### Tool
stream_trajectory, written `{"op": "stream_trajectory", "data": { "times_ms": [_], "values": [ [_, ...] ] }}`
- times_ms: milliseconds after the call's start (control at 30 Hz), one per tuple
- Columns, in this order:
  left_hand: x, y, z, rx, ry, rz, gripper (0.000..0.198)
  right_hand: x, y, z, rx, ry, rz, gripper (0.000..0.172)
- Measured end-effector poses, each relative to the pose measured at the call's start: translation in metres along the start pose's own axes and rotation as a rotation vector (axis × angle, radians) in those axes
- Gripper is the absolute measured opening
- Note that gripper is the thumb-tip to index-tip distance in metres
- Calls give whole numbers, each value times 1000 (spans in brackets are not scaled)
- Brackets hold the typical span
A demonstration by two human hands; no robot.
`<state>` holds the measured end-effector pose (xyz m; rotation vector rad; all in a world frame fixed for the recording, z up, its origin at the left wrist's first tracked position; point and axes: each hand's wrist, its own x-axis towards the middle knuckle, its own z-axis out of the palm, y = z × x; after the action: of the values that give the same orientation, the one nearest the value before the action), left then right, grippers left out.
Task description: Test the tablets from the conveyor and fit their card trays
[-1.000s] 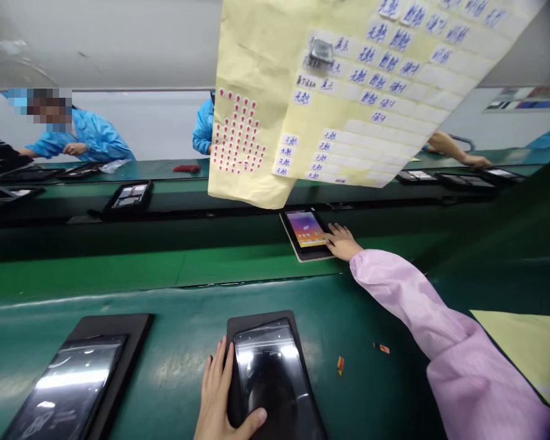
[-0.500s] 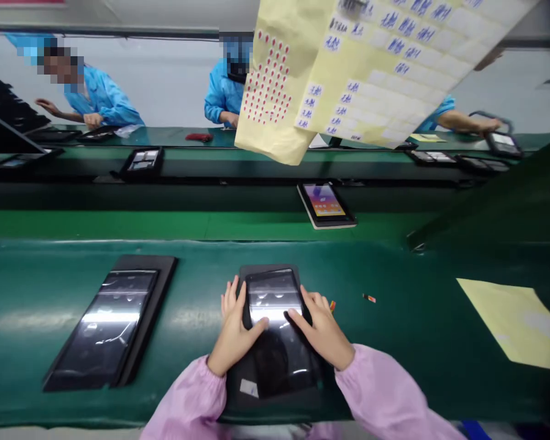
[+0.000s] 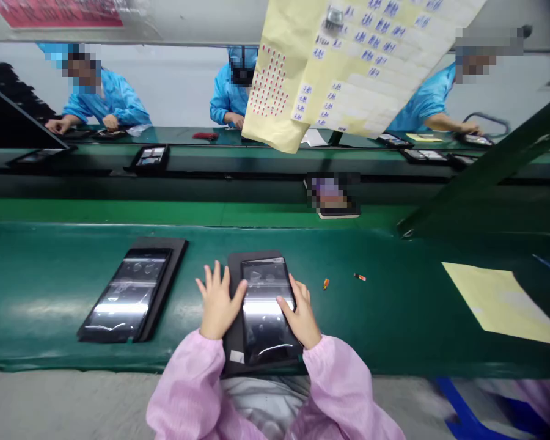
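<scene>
In front of me a black tablet (image 3: 268,330) lies screen up on a dark flat pad (image 3: 234,263), with light glaring across its glass. My right hand (image 3: 304,319) grips the tablet's right edge, thumb over the screen and fingers along the side. At the pad's left side my left hand (image 3: 219,307) is open, fingers spread above the mat and thumb by the tablet's left edge. A small white label (image 3: 237,356) sits on the pad's lower left. Further left, a second black tablet (image 3: 127,296) rests on another dark pad (image 3: 178,260).
Two small orange pieces (image 3: 326,284) lie right of my right hand. A yellow sheet (image 3: 499,299) is on the right of the green mat (image 3: 385,324). Beyond stands a lit tablet (image 3: 332,198). Yellow papers (image 3: 293,79) hang overhead; a green beam (image 3: 476,165) slants at right. Co-workers in blue sit opposite.
My left thumb has moved off the screen and the left hand has shifted left, fingers spreading. My right hand stays on the tablet's right edge. The camera view has shifted.
</scene>
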<state>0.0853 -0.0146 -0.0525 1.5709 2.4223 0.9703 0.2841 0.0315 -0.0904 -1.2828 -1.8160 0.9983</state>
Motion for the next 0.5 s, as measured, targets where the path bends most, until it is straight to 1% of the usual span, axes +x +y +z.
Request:
{"op": "stream_trajectory", "data": {
  "times_ms": [67, 100, 200, 267, 333, 400, 500],
  "values": [
    [-7, -10, 9, -15, -89, 35, 65, 0, -1, 0, 5, 2, -13, 61],
    [-9, -9, 13, -15, -101, 56, 64, 0, -1, 0, 6, 5, -16, 61],
    [-10, 2, 17, -11, -123, 123, 60, -2, 0, 1, -1, 15, -13, 62],
    [-7, 9, 17, -81, -153, 108, 59, -6, 1, 1, -6, 22, -5, 65],
    [-3, 14, 16, -226, -197, 61, 57, -13, 1, -2, -2, 21, 11, 70],
    [0, 19, 14, -415, -223, 44, 54, -21, -4, -8, 9, 15, 10, 75],
    [3, 38, 7, -802, -176, 51, 55, -26, -23, -21, 46, 8, -59, 80]
  ]
}}
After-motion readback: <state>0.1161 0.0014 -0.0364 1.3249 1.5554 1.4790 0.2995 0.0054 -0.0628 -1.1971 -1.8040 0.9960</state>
